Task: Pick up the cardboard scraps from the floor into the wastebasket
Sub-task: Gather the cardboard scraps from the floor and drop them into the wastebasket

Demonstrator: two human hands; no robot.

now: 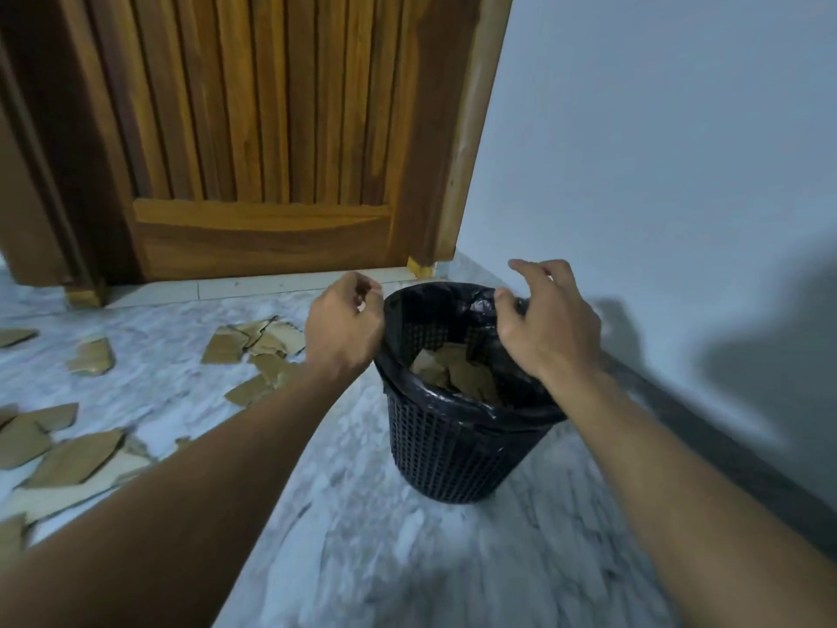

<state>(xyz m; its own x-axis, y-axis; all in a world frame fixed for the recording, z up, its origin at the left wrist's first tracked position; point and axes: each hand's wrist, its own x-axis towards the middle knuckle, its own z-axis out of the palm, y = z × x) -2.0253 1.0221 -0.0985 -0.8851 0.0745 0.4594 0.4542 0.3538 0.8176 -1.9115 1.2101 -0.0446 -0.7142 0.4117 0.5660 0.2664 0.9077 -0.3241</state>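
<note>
A black mesh wastebasket (446, 451) with a black plastic liner (435, 296) stands on the marble floor near the wall. Brown cardboard scraps (457, 373) lie inside it. More cardboard scraps (253, 342) are scattered on the floor to its left, with larger pieces (72, 460) at the left edge. My left hand (344, 324) hovers at the basket's left rim with its fingers curled; what it holds is hidden. My right hand (539, 319) is at the right rim, thumb hooked over the bunched liner and fingers raised above it.
A wooden door (262, 129) and its frame close off the back. A pale wall (656, 174) runs along the right, right beside the basket. Bare marble floor (407, 559) lies in front of the basket.
</note>
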